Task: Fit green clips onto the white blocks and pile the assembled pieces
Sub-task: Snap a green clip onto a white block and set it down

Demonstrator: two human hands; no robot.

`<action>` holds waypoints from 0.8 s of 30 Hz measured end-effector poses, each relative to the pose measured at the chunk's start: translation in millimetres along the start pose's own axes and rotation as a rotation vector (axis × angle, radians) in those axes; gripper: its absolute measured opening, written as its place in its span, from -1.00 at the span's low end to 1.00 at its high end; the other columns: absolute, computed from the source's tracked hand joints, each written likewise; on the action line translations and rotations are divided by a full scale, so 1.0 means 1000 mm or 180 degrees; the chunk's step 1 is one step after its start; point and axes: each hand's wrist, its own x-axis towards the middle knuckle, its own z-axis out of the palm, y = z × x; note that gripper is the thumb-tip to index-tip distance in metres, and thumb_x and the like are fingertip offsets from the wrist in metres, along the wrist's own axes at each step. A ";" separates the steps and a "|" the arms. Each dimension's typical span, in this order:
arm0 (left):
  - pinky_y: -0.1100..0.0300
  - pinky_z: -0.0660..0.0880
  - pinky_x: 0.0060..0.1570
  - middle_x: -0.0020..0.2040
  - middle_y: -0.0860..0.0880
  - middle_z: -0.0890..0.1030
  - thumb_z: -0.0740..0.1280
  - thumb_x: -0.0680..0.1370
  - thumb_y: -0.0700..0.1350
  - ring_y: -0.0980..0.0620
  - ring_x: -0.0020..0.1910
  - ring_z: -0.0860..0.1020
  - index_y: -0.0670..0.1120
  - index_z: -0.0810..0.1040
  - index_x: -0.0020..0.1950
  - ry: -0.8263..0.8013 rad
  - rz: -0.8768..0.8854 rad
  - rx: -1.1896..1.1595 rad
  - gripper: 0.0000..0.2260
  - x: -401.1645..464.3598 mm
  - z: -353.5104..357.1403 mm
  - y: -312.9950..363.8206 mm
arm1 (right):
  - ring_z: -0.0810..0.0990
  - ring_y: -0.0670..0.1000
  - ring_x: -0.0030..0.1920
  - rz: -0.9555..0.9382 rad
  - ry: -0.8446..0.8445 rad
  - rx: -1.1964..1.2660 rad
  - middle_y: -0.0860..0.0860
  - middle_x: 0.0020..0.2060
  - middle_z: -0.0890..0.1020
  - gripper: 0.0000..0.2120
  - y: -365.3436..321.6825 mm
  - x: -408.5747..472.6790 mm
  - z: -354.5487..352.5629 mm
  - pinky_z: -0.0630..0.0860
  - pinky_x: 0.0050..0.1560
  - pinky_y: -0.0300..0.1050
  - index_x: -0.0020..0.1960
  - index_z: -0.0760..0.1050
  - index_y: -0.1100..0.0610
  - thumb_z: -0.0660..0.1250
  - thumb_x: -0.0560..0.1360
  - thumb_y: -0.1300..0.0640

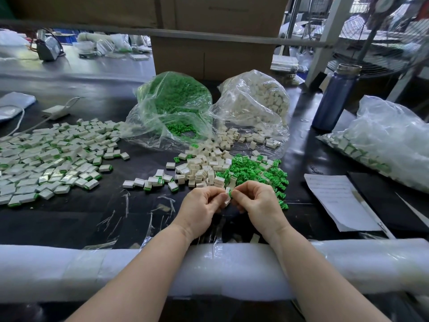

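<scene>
Both hands (pixel 228 202) pinch white block (pixel 227 199), seemingly upright, clip (pixel 230 194) rightward

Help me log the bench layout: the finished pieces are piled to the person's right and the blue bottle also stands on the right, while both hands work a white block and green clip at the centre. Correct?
Not quite. The head view shows the pile of finished pieces on the person's left, not the right. The rest holds: the blue bottle stands on the right, and the left hand and right hand work a white block and green clip at the centre.
</scene>
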 end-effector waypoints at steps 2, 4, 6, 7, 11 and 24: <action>0.23 0.47 -0.04 -0.22 0.04 0.61 0.32 0.53 -0.17 0.17 -0.25 0.51 -0.15 0.65 -0.01 -0.0025 0.0044 0.0142 -0.87 -0.001 0.000 0.000 | 0.48 -0.21 -0.52 0.0010 -0.0065 -0.0139 -0.12 -0.55 0.55 -0.79 0.001 0.000 0.000 0.43 -0.42 -0.35 -0.31 0.52 0.09 0.38 0.45 0.30; 0.24 0.46 -0.06 -0.26 0.07 0.58 0.33 0.53 -0.17 0.21 -0.29 0.48 -0.15 0.65 -0.01 -0.0028 0.0062 0.0232 -0.87 -0.001 0.000 -0.001 | 0.47 -0.19 -0.48 0.0005 -0.0126 -0.0333 -0.10 -0.51 0.55 -0.78 0.002 0.001 0.000 0.44 -0.35 -0.28 -0.33 0.51 0.06 0.38 0.45 0.29; 0.22 0.47 -0.06 -0.26 0.07 0.58 0.33 0.53 -0.16 0.20 -0.29 0.48 -0.14 0.65 -0.01 -0.0027 0.0075 0.0288 -0.87 -0.001 0.001 -0.002 | 0.47 -0.14 -0.44 0.0006 -0.0148 -0.0440 -0.05 -0.46 0.56 -0.78 0.003 0.001 0.000 0.45 -0.30 -0.20 -0.33 0.51 0.05 0.38 0.45 0.27; 0.22 0.47 -0.06 -0.26 0.07 0.58 0.33 0.53 -0.16 0.19 -0.28 0.49 -0.14 0.65 -0.01 -0.0022 0.0084 0.0294 -0.87 -0.001 0.001 -0.001 | 0.48 -0.13 -0.44 0.0004 -0.0147 -0.0427 -0.04 -0.45 0.56 -0.78 0.003 0.001 0.000 0.46 -0.29 -0.20 -0.32 0.51 0.05 0.38 0.45 0.27; 0.16 0.52 -0.02 -0.22 0.01 0.62 0.31 0.54 -0.18 0.10 -0.24 0.54 -0.12 0.64 0.00 0.0045 0.0063 0.0177 -0.87 -0.001 0.002 0.001 | 0.54 -0.12 -0.44 -0.0034 -0.0054 -0.0092 0.00 -0.43 0.59 -0.81 0.001 0.000 0.001 0.49 -0.37 -0.28 -0.29 0.52 0.08 0.38 0.45 0.29; 0.28 0.47 -0.21 -0.36 0.07 0.56 0.38 0.44 -0.24 0.12 -0.33 0.50 0.09 0.55 -0.24 0.0172 -0.0127 -0.0141 -0.79 -0.003 0.001 0.004 | 0.55 -0.12 -0.36 -0.0340 -0.0162 0.0108 -0.01 -0.39 0.62 -0.82 -0.002 -0.003 0.000 0.51 -0.28 -0.25 -0.31 0.56 0.11 0.44 0.38 0.34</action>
